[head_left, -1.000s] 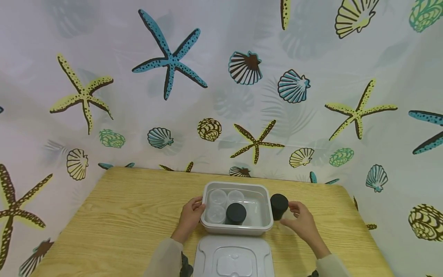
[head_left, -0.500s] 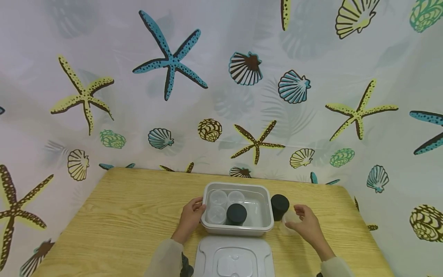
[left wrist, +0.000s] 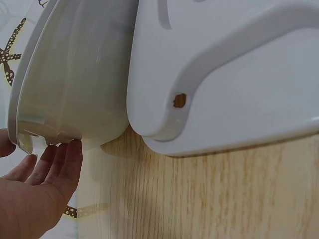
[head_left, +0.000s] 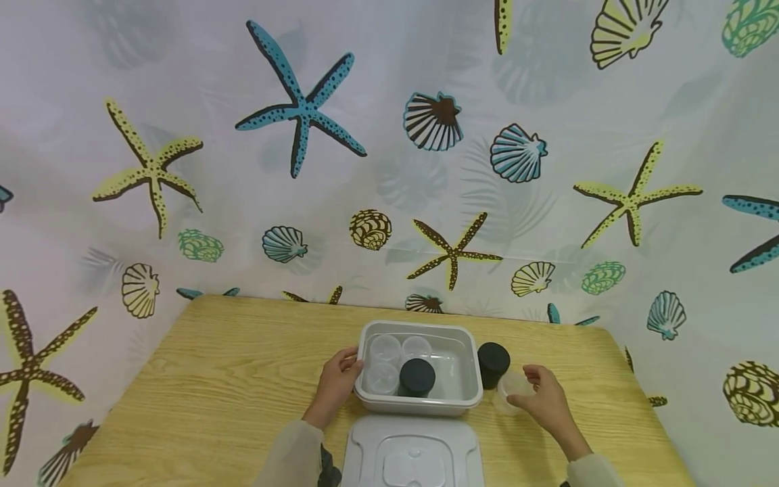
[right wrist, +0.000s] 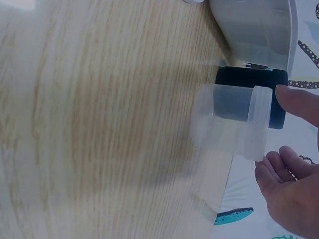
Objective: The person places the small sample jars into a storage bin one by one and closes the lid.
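Tabletop (head_left: 243, 379): black jar (head_left: 493, 364) stands between tub (head_left: 420, 406) and cup (right wrist: 232, 122).

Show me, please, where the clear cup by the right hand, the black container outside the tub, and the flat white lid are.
Clear cup (right wrist: 230, 127): right wrist view, on its side wall.
Black container (head_left: 493, 362): head view, on its top.
Flat white lid (head_left: 414, 454): head view, on its central panel.

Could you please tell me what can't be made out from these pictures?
- White lid: near end cut off by the bottom edge, head view.
- White box: inside mostly hidden by its own wall, left wrist view.
- Black container in the box: base hidden by the box's near wall, head view.
- Right hand: partly cut off by the right edge, right wrist view.
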`<state>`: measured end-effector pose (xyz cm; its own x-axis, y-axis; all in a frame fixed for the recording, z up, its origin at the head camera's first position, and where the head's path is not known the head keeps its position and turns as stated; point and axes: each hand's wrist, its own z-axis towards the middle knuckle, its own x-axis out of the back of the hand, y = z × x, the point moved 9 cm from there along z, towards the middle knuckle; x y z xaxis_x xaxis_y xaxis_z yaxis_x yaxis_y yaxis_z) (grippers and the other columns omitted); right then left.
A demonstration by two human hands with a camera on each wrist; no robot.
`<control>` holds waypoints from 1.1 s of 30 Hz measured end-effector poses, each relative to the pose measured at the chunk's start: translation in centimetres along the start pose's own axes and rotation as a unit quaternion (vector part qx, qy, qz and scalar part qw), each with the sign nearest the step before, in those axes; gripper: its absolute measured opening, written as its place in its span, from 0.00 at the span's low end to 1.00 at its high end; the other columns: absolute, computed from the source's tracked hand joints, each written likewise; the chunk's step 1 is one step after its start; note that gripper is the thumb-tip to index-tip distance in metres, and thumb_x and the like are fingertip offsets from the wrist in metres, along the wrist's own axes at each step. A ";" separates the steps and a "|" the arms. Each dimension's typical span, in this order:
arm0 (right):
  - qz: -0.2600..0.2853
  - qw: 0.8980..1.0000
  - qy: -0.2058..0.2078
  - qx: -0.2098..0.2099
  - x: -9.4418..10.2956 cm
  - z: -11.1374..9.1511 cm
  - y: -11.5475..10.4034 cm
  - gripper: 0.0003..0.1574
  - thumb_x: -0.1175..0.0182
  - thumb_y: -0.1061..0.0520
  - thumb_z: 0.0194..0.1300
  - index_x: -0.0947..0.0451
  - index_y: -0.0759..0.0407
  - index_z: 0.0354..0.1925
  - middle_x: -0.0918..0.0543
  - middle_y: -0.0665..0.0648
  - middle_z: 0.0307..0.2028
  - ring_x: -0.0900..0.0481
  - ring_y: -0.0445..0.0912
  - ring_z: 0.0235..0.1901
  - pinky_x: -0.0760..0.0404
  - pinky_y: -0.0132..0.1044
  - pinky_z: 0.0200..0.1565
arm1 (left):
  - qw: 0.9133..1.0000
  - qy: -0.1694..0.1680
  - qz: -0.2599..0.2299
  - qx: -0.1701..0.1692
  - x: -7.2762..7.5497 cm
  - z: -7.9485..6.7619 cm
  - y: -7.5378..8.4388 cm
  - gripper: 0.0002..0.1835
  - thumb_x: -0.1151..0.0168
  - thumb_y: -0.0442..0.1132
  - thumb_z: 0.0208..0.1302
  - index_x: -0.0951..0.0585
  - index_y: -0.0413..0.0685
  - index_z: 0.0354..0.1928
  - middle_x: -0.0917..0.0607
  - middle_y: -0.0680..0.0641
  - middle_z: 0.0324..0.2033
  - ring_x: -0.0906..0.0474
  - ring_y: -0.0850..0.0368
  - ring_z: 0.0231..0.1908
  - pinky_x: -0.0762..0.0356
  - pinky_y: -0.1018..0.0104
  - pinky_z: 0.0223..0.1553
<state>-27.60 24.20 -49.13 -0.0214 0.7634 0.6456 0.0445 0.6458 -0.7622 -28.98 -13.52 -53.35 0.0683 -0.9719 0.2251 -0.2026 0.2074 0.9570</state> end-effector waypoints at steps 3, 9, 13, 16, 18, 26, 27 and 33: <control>0.002 1.000 -0.001 -0.003 -0.1 0.0 0.3 0.42 0.31 0.63 0.50 0.38 0.77 0.59 0.31 0.76 0.57 0.32 0.65 0.58 0.33 0.55 0.63 | 1.000 0.001 0.002 -0.001 0.0 -0.1 0.0 0.21 0.49 0.36 0.71 0.31 0.40 0.64 0.21 0.34 0.55 0.22 0.48 0.51 0.21 0.66 0.39; -0.004 1.000 0.000 -0.008 -0.4 0.1 0.9 0.43 0.30 0.63 0.49 0.37 0.77 0.59 0.31 0.75 0.57 0.31 0.64 0.57 0.32 0.55 0.62 | 1.000 0.005 -0.003 -0.001 0.0 -0.1 0.1 0.21 0.49 0.36 0.71 0.31 0.39 0.64 0.21 0.34 0.54 0.21 0.47 0.51 0.21 0.66 0.39; -0.005 1.000 0.005 -0.010 -0.5 0.1 1.1 0.43 0.30 0.63 0.48 0.37 0.77 0.59 0.30 0.75 0.56 0.30 0.64 0.57 0.32 0.56 0.61 | 1.000 0.007 -0.006 -0.002 0.0 0.0 0.1 0.21 0.48 0.36 0.71 0.31 0.39 0.64 0.21 0.34 0.54 0.21 0.46 0.50 0.21 0.66 0.38; -0.007 1.000 0.006 -0.016 -0.7 0.1 1.2 0.43 0.29 0.63 0.48 0.37 0.77 0.59 0.30 0.76 0.56 0.30 0.65 0.56 0.31 0.58 0.59 | 1.000 0.007 -0.007 -0.003 0.0 0.0 0.1 0.21 0.49 0.36 0.71 0.31 0.38 0.64 0.21 0.33 0.54 0.21 0.46 0.50 0.21 0.66 0.38; -0.009 1.000 0.005 -0.021 -0.8 0.1 1.3 0.43 0.29 0.63 0.48 0.37 0.77 0.59 0.30 0.76 0.56 0.30 0.66 0.56 0.30 0.59 0.58 | 1.000 0.007 -0.009 -0.002 0.0 0.0 0.0 0.21 0.49 0.36 0.71 0.31 0.39 0.64 0.21 0.34 0.54 0.21 0.47 0.50 0.21 0.67 0.38; -0.012 1.000 0.001 -0.020 -1.3 0.0 1.6 0.47 0.28 0.62 0.47 0.40 0.77 0.60 0.30 0.77 0.56 0.29 0.66 0.56 0.30 0.60 0.56 | 1.000 0.006 -0.003 -0.002 0.0 -0.1 -0.1 0.21 0.48 0.36 0.71 0.30 0.38 0.63 0.21 0.33 0.53 0.21 0.48 0.49 0.21 0.66 0.37; -0.012 1.000 0.001 -0.019 -1.3 0.0 1.7 0.48 0.28 0.62 0.47 0.40 0.77 0.61 0.30 0.77 0.56 0.29 0.66 0.56 0.30 0.60 0.56 | 1.000 0.007 -0.004 -0.002 0.0 -0.1 -0.1 0.21 0.48 0.36 0.71 0.30 0.38 0.63 0.21 0.33 0.53 0.21 0.48 0.49 0.21 0.66 0.37; -0.007 1.000 0.004 -0.011 -1.6 0.1 1.9 0.48 0.28 0.62 0.46 0.40 0.77 0.61 0.31 0.77 0.57 0.29 0.67 0.56 0.29 0.59 0.56 | 1.000 0.005 -0.008 -0.007 0.0 -0.2 0.1 0.21 0.49 0.36 0.71 0.30 0.37 0.63 0.21 0.33 0.53 0.21 0.48 0.49 0.22 0.67 0.36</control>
<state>-27.61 24.20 -51.66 -0.0148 0.7537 0.6571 0.0664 0.6564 -0.7515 -28.77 -13.52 -53.18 0.0806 -0.9739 0.2121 -0.1874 0.1942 0.9629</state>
